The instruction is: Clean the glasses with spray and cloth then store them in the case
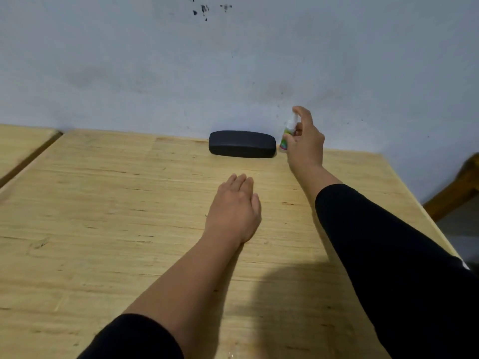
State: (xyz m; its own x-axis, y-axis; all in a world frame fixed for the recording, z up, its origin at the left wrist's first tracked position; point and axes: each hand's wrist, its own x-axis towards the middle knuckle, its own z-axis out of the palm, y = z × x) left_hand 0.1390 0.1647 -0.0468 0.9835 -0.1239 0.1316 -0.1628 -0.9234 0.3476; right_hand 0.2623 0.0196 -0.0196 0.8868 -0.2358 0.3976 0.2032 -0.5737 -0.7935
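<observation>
Right hand (304, 141) wrapped the spray bottle (286, 136), forefinger on its nozzle, beside the shut case (242, 143) at the wall; left hand (233, 208) lay flat, fingers together, on the table (103, 229); glasses unseen, perhaps inside.

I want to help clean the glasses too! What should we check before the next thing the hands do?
1. Spray bottle held: ok. The right hand is wrapped around it, near the wall.
2. Finger on the pump top: ok, one finger sits over it.
3. Left hand free: ok. It lies flat on the wooden table, holding nothing.
4. Glasses ready to spray: not ok. No glasses show anywhere.
5. Cloth ready: not ok. No cloth shows.
6. Black case: shut, lying beside the bottle. Whether the glasses are inside: cannot tell. Opening it with the free hand is probably the next move.
</observation>
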